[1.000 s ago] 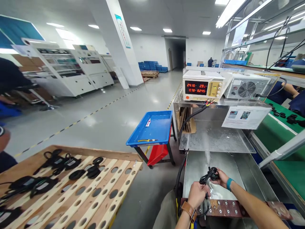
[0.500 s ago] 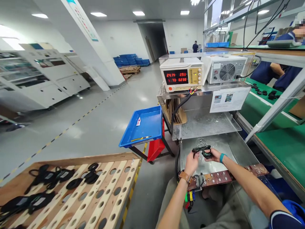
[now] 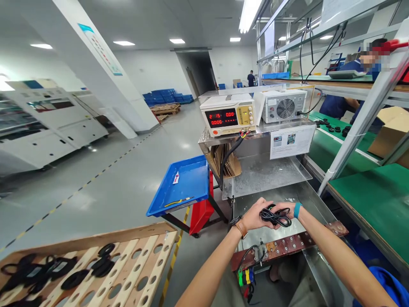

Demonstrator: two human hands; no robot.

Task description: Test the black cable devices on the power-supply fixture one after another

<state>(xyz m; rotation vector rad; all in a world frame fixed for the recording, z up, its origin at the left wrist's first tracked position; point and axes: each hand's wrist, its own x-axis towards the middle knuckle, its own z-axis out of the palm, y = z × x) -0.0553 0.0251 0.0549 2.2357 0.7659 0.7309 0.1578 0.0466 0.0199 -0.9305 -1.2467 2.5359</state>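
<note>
My left hand (image 3: pixel 254 215) and my right hand (image 3: pixel 283 209) meet over a steel trough (image 3: pixel 315 200), both closed around a coiled black cable bundle (image 3: pixel 275 216). My left wrist wears a brown strap and my right wrist a teal band. Just below my hands a rusty brown bar with holes (image 3: pixel 289 245) spans the trough, with a black wire and coloured clips (image 3: pixel 246 277) at its left end. Behind the trough stands a cream power supply (image 3: pixel 228 115) with red digits.
A blue tray on a stand (image 3: pixel 180 183) sits left of the trough, over a red bin. A wooden rack with holes (image 3: pixel 105 273) at lower left carries several black adapters. Green benches (image 3: pixel 373 200) run along the right, where another person sits. A fan-fronted unit (image 3: pixel 283 106) stands beside the power supply.
My hands rose and came together on the cable bundle. The power supply's readout dropped from about 24 to near zero. The view swung slightly left and up.
</note>
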